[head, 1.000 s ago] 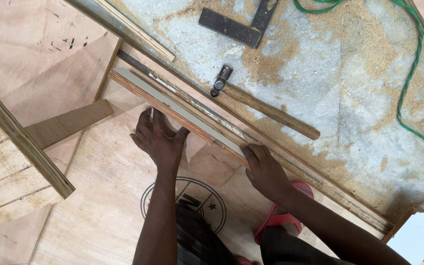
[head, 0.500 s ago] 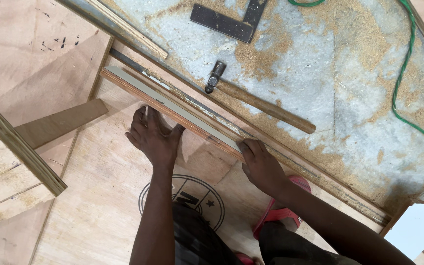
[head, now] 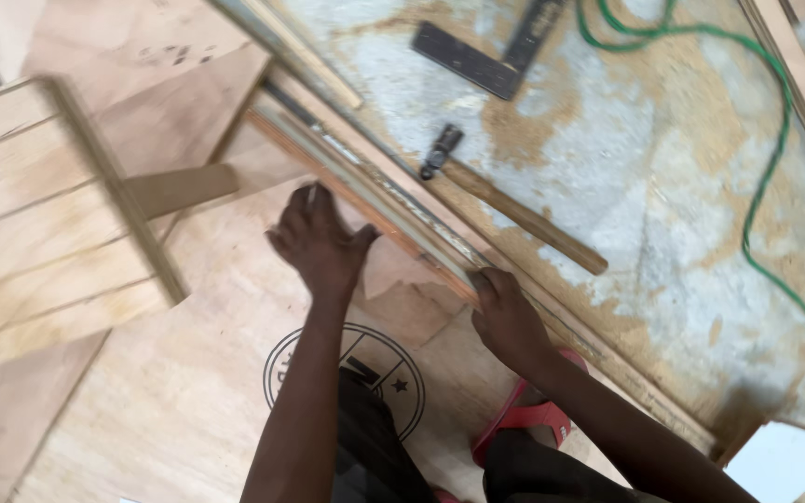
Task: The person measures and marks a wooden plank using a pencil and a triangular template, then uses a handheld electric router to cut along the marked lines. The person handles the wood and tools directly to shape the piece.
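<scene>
**Sam:** What are the hands doing?

**Mia:** The left hand (head: 320,244) lies flat and spread on the big plywood sheet (head: 179,391), right beside the long wooden strip (head: 365,200). Its grip is loose; it holds nothing. The right hand (head: 507,319) curls its fingers over the strip's near end and holds it down.

**Sam:** Where is the strip?

**Mia:** It lies along the sheet's edge, touching it, on the floor (head: 682,186).

**Sam:** Is the work done?

**Mia:** I think not. The strip looks lined up, but I see nothing fixing it. The hammer (head: 514,210) lies near, just past the strip, and nobody touches it. The metal square (head: 496,56) lies farther off.

**Sam:** Any boxes or bowls?

**Mia:** None that I can see.
</scene>
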